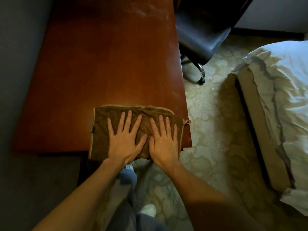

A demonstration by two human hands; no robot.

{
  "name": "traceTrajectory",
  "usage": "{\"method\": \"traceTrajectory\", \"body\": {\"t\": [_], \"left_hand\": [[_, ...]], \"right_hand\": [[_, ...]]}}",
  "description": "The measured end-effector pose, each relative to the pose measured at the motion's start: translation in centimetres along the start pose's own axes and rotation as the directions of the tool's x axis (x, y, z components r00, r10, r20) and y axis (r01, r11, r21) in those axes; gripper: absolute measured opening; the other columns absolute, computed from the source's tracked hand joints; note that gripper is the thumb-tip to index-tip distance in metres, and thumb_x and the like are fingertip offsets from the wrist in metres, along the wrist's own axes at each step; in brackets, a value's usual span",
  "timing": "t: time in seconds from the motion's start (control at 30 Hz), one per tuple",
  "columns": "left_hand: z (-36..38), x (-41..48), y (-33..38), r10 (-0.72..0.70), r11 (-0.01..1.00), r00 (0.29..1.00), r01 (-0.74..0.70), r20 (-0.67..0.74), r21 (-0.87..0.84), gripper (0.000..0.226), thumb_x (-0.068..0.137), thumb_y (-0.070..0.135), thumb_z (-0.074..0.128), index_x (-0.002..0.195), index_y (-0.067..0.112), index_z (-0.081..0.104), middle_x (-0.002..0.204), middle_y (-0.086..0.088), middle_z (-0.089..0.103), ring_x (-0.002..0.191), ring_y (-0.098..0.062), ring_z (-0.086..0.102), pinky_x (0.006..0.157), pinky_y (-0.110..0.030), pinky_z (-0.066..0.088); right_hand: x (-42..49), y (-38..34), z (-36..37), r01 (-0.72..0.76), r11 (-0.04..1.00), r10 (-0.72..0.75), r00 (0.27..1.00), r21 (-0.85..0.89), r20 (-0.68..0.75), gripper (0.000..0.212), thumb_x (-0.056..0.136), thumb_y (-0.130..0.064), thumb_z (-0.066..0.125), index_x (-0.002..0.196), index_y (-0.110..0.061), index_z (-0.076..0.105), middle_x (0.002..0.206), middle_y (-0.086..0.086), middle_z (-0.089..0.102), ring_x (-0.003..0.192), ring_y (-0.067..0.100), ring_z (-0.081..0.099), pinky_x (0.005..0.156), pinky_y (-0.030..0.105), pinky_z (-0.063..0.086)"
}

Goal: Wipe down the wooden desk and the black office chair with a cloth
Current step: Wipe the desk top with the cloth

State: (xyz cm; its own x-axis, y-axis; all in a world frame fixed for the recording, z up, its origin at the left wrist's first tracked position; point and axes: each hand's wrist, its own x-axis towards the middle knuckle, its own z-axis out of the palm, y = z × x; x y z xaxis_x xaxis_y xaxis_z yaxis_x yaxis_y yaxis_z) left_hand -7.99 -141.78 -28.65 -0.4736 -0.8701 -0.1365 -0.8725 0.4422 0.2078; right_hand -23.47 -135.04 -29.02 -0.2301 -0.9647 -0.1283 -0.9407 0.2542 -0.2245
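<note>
We see the brown cloth [116, 130] lying flat at the near end of the wooden desk [103, 64], its near edge hanging just past the desk's edge. Our left hand [126, 139] and right hand [162, 140] press on it side by side, fingers straight and spread, thumbs almost touching. The black chair [203, 34] stands at the desk's right side, near a bed [280, 97] on patterned carpet [205, 114].
</note>
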Motion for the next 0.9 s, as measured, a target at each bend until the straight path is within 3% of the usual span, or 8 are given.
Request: {"method": "traceTrajectory", "body": {"t": [0.1,0.4,0.6,0.9], "left_hand": [[0.4,-1.0,1.4,0.009,1.0,1.0,-0.009,0.013,-0.013,0.076,0.098,0.073,0.01,0.164,0.038,-0.003,0.173,-0.003,-0.01,0.159,-0.025,-0.013,0.122,-0.066,-0.011],[1.5,0.0,5.6,0.047,0.999,0.999,-0.047,-0.002,0.019,0.076,0.098,0.074,0.011,0.164,0.04,0.001,0.174,-0.003,-0.007,0.16,-0.027,-0.011,0.119,-0.074,-0.004],[1.6,2.8,5.6,0.078,0.996,0.996,-0.077,-0.036,0.035,0.077,0.096,0.077,0.017,0.164,0.042,0.004,0.174,-0.003,-0.002,0.16,-0.026,-0.006,0.119,-0.073,-0.004],[0.7,12.4,5.6,0.056,0.998,0.991,-0.053,-0.121,0.031,0.073,0.099,0.071,0.026,0.164,0.042,0.009,0.174,-0.003,0.004,0.161,-0.025,-0.003,0.118,-0.075,-0.001]], "right_hand": [[-1.5,0.8,-0.3,-0.044,0.999,0.044,0.999,0.01,-0.022,0.064,0.1,-0.043,0.022,0.163,-0.034,0.012,0.171,0.002,0.008,0.158,0.022,-0.002,0.126,0.051,-0.001],[-2.1,5.5,-1.8,-0.098,0.992,0.096,0.995,0.077,0.027,0.069,0.096,-0.05,0.027,0.161,-0.044,0.005,0.172,0.002,0.0,0.157,0.022,-0.011,0.126,0.052,-0.007],[0.6,7.4,-2.3,-0.063,0.998,0.062,0.998,0.032,0.018,0.074,0.093,-0.059,0.029,0.161,-0.043,0.006,0.171,0.006,0.0,0.157,0.028,-0.008,0.126,0.056,-0.002],[10.4,7.9,-3.6,-0.108,0.994,0.11,0.993,0.027,-0.045,0.074,0.09,-0.053,0.027,0.162,-0.04,0.014,0.171,0.007,0.004,0.157,0.029,-0.006,0.124,0.06,0.004]]}}
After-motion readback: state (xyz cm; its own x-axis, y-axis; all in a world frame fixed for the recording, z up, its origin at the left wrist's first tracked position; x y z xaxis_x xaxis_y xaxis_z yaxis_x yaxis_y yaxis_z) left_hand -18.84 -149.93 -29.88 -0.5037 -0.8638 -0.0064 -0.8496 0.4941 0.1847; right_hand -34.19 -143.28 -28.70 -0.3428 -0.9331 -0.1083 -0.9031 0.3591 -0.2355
